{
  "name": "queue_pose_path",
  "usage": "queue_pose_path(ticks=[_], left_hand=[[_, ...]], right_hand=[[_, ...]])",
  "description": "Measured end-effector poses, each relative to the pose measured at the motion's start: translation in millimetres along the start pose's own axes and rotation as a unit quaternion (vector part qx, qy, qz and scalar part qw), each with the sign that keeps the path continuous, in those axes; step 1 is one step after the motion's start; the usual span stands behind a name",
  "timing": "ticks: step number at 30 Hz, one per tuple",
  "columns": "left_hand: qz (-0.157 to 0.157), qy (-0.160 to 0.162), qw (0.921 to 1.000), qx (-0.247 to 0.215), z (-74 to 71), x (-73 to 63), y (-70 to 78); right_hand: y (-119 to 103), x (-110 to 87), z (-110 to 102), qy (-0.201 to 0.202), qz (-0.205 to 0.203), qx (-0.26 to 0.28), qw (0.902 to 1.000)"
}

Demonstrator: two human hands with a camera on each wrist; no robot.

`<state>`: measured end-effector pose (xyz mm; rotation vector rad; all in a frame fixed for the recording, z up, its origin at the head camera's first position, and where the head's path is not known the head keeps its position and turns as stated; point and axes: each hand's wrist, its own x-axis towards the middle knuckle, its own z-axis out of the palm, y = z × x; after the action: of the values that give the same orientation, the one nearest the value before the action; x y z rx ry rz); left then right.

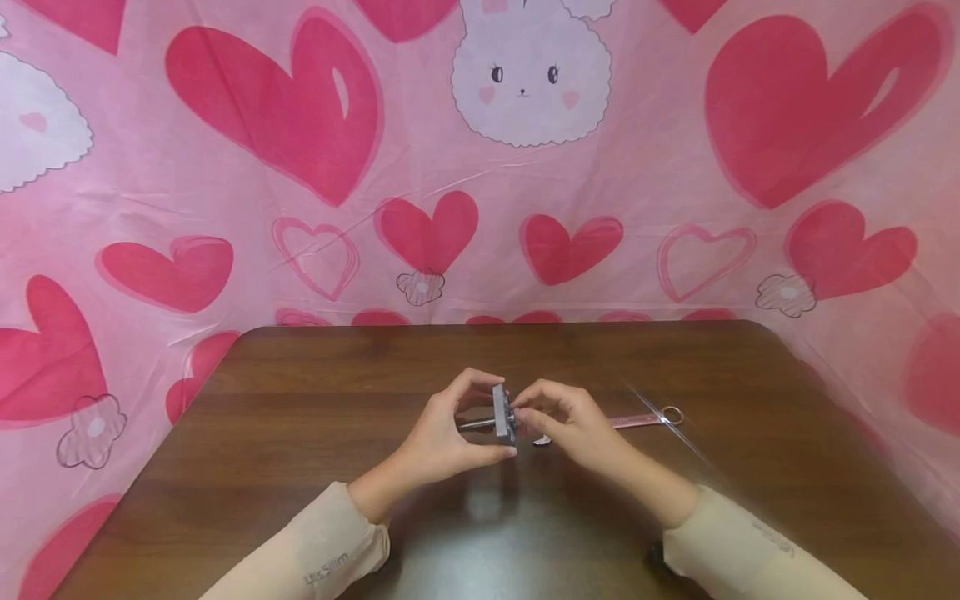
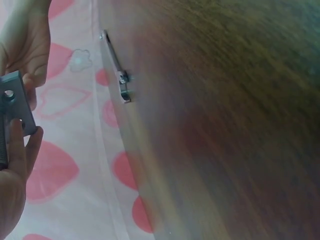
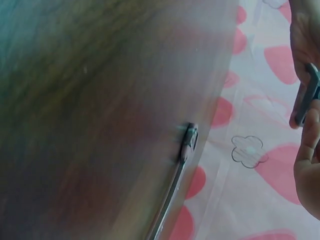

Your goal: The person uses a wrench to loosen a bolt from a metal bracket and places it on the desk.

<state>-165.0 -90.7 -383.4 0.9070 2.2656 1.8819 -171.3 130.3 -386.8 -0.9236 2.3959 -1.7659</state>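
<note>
Plate (image 1: pixel 500 412) held above the table (image 1: pixel 300 417) across its edges by the left hand (image 1: pixel 442 429), with a rod (image 1: pixel 477 423) on its left and a small fitting (image 1: pixel 512 419) apparently pinched at its right face by the right hand (image 1: pixel 573 423), best kept steady so as to work that fitting squarely, without forcing.

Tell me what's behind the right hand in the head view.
Behind the right hand, a metal tool lies on the table; its ring end and hooked tip show either side. The hand hides its middle there, though the left wrist view shows that part.
</note>
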Motion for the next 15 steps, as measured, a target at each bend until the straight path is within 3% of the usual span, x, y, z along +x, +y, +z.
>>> queue_pose_path(ticks=[15], left_hand=[[0.012, -0.002, 0.9999, 0.011, -1.1, 1.1, -4.0]], right_hand=[[1.4, -2.5, 5.5, 0.022, 0.006, 0.011, 0.9997]])
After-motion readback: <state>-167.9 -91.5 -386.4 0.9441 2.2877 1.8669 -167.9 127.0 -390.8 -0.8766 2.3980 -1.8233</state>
